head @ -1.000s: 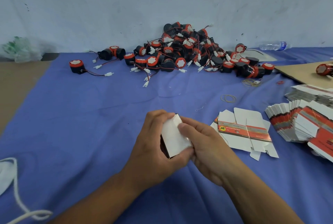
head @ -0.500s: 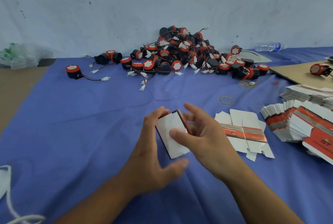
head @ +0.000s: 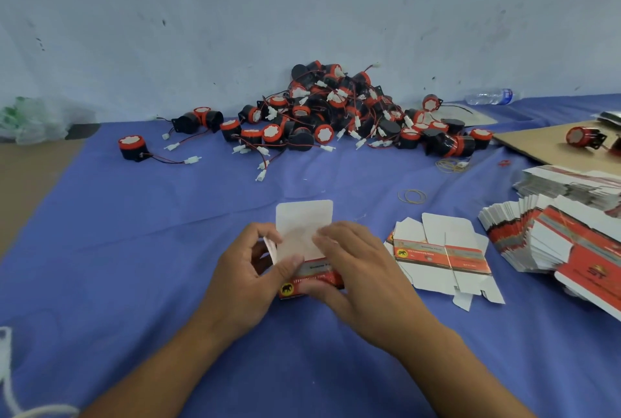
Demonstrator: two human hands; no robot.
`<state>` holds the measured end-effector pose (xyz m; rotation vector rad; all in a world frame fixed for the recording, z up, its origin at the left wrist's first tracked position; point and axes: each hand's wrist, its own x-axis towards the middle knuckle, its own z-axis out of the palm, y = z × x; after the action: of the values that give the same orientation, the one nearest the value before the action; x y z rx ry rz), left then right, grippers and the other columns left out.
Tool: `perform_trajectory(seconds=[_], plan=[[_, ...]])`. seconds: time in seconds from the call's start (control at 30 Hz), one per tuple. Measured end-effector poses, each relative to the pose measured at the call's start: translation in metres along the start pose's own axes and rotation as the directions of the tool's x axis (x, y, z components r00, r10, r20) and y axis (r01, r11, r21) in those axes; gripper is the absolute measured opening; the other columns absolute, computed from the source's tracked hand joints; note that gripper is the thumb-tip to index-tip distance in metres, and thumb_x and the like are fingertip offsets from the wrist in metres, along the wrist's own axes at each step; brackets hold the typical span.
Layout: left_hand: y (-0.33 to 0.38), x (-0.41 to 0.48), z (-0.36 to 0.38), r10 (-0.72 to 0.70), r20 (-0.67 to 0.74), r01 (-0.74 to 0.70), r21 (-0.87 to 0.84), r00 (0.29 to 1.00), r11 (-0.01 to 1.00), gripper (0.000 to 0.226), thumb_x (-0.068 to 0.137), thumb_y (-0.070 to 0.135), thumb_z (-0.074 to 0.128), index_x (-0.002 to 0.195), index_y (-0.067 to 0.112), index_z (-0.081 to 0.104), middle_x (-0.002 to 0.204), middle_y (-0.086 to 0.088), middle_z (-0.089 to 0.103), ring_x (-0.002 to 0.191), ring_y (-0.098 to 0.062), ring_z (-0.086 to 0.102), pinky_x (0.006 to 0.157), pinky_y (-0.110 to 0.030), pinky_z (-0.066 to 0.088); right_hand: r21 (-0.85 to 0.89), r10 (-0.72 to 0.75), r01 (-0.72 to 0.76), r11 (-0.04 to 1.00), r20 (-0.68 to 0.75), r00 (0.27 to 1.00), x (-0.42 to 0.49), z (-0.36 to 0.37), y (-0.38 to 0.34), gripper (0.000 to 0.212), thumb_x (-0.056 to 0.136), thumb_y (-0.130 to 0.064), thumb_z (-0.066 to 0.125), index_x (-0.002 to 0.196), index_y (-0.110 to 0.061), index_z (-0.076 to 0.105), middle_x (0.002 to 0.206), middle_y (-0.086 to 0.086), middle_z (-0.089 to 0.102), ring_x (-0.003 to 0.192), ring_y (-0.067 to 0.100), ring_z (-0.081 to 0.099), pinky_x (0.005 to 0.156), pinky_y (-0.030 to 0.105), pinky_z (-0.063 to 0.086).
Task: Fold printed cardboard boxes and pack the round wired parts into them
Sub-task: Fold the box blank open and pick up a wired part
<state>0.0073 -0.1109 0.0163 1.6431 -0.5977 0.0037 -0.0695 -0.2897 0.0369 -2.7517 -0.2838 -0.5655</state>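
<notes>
Both my hands hold one printed cardboard box low over the blue cloth, its white lid flap standing up and its red side with a yellow elephant mark facing me. My left hand grips its left side, thumb on the front. My right hand holds the right side, fingers over the flap and thumb under the red band. A pile of round black-and-red wired parts lies against the wall. One single wired part sits apart at the left.
Flat unfolded boxes lie just right of my hands, and fanned stacks of flat boxes fill the right edge. Rubber bands lie on the cloth. A brown cardboard sheet and a water bottle are at the back right.
The box has been turned so its red printed side faces me and its lid flap stands up. Both hands have closed back onto it.
</notes>
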Motion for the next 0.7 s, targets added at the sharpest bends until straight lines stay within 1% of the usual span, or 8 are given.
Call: perform_trajectory(seconds=[0.13, 0.17, 0.27, 0.37, 0.43, 0.5, 0.57, 0.7], plan=[[-0.007, 0.002, 0.001, 0.153, -0.063, -0.130, 0.272, 0.986, 0.953, 0.043, 0.070, 0.049, 0.078, 0.086, 0.023, 0.048, 0.113, 0.012, 0.064, 0.098, -0.015, 0.064, 0.073, -0.023, 0.050, 0.107, 0.287, -0.291, 0.951, 0.053, 0.957, -0.003, 0.008, -0.008, 0.041, 0.103, -0.045, 0.044, 0.133, -0.017, 0.048, 0.163, -0.002, 0.024, 0.141, 0.018, 0.034, 0.108, 0.028, 0.033], [-0.006, 0.002, 0.000, 0.157, -0.067, -0.127, 0.330, 0.985, 0.935, 0.042, 0.070, 0.054, 0.075, 0.087, 0.026, 0.048, 0.113, 0.017, 0.064, 0.098, -0.009, 0.063, 0.073, -0.017, 0.047, 0.167, 0.336, -0.342, 0.925, 0.063, 0.940, -0.003, 0.011, -0.010, 0.033, 0.103, -0.044, 0.043, 0.125, -0.019, 0.049, 0.157, 0.000, 0.033, 0.135, 0.019, 0.039, 0.101, 0.029, 0.037], [-0.006, 0.000, 0.000, 0.201, -0.055, -0.137, 0.559, 0.978, 0.818, 0.054, 0.077, 0.066, 0.061, 0.113, 0.026, 0.060, 0.116, 0.022, 0.061, 0.105, 0.004, 0.053, 0.088, -0.008, 0.040, 0.235, 0.373, -0.358, 0.904, -0.018, 0.928, 0.001, 0.016, -0.011, 0.022, 0.103, -0.039, 0.045, 0.095, -0.020, 0.051, 0.094, -0.009, 0.057, 0.096, 0.018, 0.052, 0.076, 0.029, 0.037], [-0.003, -0.002, 0.002, 0.286, -0.037, -0.170, 0.727, 0.958, 0.665, 0.063, 0.084, 0.063, 0.050, 0.120, 0.014, 0.066, 0.121, 0.003, 0.068, 0.114, -0.006, 0.051, 0.107, -0.034, 0.038, 0.286, 0.455, -0.445, 0.849, 0.037, 0.890, 0.004, 0.016, -0.010, 0.028, 0.101, -0.037, 0.044, 0.084, -0.017, 0.053, 0.076, -0.003, 0.058, 0.078, 0.018, 0.052, 0.066, 0.033, 0.037], [-0.001, -0.004, 0.003, 0.297, 0.018, -0.192, 0.800, 0.955, 0.569, 0.060, 0.092, 0.055, 0.042, 0.120, 0.009, 0.067, 0.120, -0.002, 0.070, 0.115, -0.014, 0.061, 0.112, -0.038, 0.030, 0.358, 0.529, -0.515, 0.778, 0.067, 0.846, 0.005, 0.016, -0.009, 0.026, 0.097, -0.029, 0.044, 0.083, -0.012, 0.058, 0.074, 0.002, 0.061, 0.074, 0.021, 0.054, 0.067, 0.036, 0.043], [-0.001, -0.004, 0.005, 0.200, 0.086, -0.176, 0.851, 0.976, 0.495, 0.066, 0.097, 0.051, 0.026, 0.127, 0.006, 0.064, 0.126, -0.005, 0.068, 0.122, -0.019, 0.060, 0.116, -0.040, 0.023, 0.432, 0.591, -0.569, 0.700, 0.099, 0.801, 0.007, 0.012, -0.007, 0.026, 0.094, -0.022, 0.041, 0.081, -0.010, 0.060, 0.072, 0.001, 0.062, 0.071, 0.021, 0.052, 0.064, 0.034, 0.043], [-0.003, -0.005, 0.006, 0.033, 0.136, -0.136, 0.885, 0.990, 0.446, 0.083, 0.093, 0.055, -0.002, 0.142, 0.012, 0.049, 0.144, 0.002, 0.053, 0.143, -0.016, 0.035, 0.122, -0.039, 0.008, 0.454, 0.603, -0.580, 0.676, 0.113, 0.790, 0.008, 0.009, -0.004, 0.028, 0.094, -0.018, 0.039, 0.072, -0.010, 0.053, 0.062, 0.000, 0.052, 0.063, 0.017, 0.042, 0.059, 0.034, 0.035], [-0.011, -0.006, 0.010, -0.144, 0.272, -0.150, 0.820, 0.951, 0.553, 0.090, 0.085, 0.064, -0.015, 0.156, 0.020, 0.019, 0.162, 0.007, 0.019, 0.151, -0.011, -0.004, 0.122, -0.033, -0.006, 0.347, 0.562, -0.558, 0.754, 0.098, 0.821, 0.009, 0.008, -0.002, 0.031, 0.098, -0.014, 0.037, 0.067, -0.014, 0.040, 0.060, 0.001, 0.046, 0.062, 0.021, 0.041, 0.059, 0.037, 0.031]])
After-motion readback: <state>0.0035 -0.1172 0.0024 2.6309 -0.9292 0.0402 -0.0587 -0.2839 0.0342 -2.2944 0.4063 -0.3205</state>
